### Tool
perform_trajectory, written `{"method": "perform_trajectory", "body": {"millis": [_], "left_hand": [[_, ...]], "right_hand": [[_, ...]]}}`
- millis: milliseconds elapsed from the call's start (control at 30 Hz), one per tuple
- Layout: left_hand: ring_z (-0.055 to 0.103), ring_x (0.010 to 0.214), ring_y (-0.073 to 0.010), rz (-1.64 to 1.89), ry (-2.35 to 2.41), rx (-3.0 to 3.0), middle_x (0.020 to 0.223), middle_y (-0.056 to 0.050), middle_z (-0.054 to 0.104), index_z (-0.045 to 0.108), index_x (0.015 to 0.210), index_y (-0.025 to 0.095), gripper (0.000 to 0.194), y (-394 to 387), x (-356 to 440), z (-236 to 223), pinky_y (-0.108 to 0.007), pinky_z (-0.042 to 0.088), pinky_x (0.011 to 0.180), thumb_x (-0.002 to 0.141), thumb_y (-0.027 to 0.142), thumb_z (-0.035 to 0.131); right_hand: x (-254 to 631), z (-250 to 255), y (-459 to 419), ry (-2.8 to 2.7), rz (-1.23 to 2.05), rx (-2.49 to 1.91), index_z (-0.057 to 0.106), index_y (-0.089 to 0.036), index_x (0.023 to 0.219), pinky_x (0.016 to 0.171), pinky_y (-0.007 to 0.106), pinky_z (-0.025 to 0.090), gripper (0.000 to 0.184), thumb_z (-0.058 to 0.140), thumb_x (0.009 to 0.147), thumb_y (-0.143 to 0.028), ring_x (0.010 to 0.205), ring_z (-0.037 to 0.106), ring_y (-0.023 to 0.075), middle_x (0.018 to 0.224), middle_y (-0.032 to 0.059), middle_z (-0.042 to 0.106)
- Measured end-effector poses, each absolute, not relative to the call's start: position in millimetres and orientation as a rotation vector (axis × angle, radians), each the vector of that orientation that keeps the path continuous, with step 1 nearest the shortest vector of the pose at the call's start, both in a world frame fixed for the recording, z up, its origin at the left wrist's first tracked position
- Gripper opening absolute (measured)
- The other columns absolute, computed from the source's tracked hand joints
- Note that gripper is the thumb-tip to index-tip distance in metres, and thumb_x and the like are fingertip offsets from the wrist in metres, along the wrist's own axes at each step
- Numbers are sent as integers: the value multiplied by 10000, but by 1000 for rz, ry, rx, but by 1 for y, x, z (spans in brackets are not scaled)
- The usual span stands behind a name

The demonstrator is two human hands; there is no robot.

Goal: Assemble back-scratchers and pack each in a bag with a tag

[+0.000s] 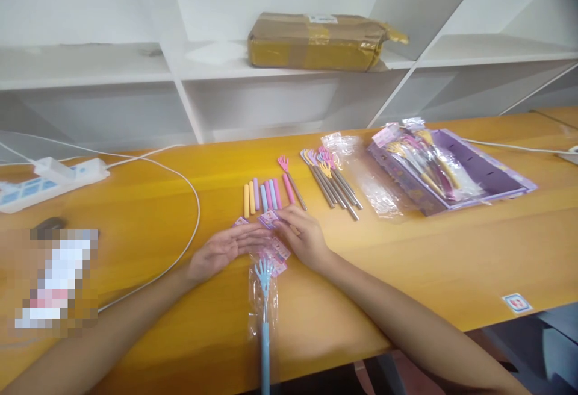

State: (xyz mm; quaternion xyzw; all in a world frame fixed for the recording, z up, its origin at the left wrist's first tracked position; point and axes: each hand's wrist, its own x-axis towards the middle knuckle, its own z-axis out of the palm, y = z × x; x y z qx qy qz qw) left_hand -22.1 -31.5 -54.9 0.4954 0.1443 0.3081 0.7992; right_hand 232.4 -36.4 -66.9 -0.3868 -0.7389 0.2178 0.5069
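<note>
My left hand [228, 247] is held over the table with its fingers stretched out together, its fingertips beside several small printed cards. My right hand [304, 235] pinches a small purple-and-pink card [268, 220] between thumb and fingers. More printed cards [279, 250] lie just below, between the hands. Nearer to me is a light blue back scratcher [265, 335] in a clear plastic sleeve, its claw end pointing away from me. Behind the hands lie coloured handle tubes [264, 193] in yellow, purple, blue and pink. A pink-clawed metal rod [295, 187] lies beside them.
Several claw-headed metal rods [332, 181] lie right of the tubes, then empty clear sleeves [379, 187]. A purple box [492, 181] holds bagged back scratchers. At left are a power strip [58, 181] and white cable [196, 202]. A taped carton [316, 43] rests on the shelf.
</note>
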Motion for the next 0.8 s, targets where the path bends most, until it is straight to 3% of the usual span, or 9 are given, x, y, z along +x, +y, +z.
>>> {"method": "perform_trajectory", "body": {"millis": [100, 300, 500, 633, 800], "left_hand": [[555, 1442, -436, 660, 300, 1013, 1582, -241, 564, 563, 1565, 123, 677, -31, -24, -57, -663, 335, 1235, 962, 428, 611], [554, 1442, -451, 661, 310, 940, 1537, -258, 601, 583, 1539, 84, 676, -29, -26, -62, -680, 331, 1232, 934, 382, 623], [557, 1440, -449, 706, 244, 812, 1483, -245, 650, 688, 1420, 43, 623, -27, -28, -63, -694, 259, 1274, 894, 364, 589], [580, 1404, -468, 695, 276, 793, 1468, -259, 656, 689, 1413, 32, 659, -26, -27, -61, -727, 265, 1249, 871, 387, 570], [499, 1482, -466, 666, 285, 811, 1519, -265, 613, 658, 1446, 30, 696, -27, -27, -59, -708, 263, 1261, 865, 402, 572]], "right_hand": [[231, -69, -38, -1697, 633, -965, 596, -241, 1401, 766, 315, 615, 336, 623, 1073, -309, 843, 689, 167, 999, 50, 694], [232, -71, -39, -1656, 678, -962, 617, -224, 1109, 684, 280, 570, 133, 672, 1049, -329, 751, 661, 139, 931, 30, 688], [232, -73, -40, -1752, 669, -948, 639, -221, 1095, 567, 255, 501, 127, 691, 1039, -321, 621, 588, 109, 869, 7, 637], [232, -68, -41, -1859, 582, -903, 649, -227, 1135, 593, 274, 524, 113, 687, 1037, -267, 639, 579, 118, 938, 35, 665], [233, -64, -41, -1961, 529, -809, 667, -242, 1230, 770, 343, 609, 200, 646, 1041, -181, 868, 678, 178, 1126, 92, 690]]}}
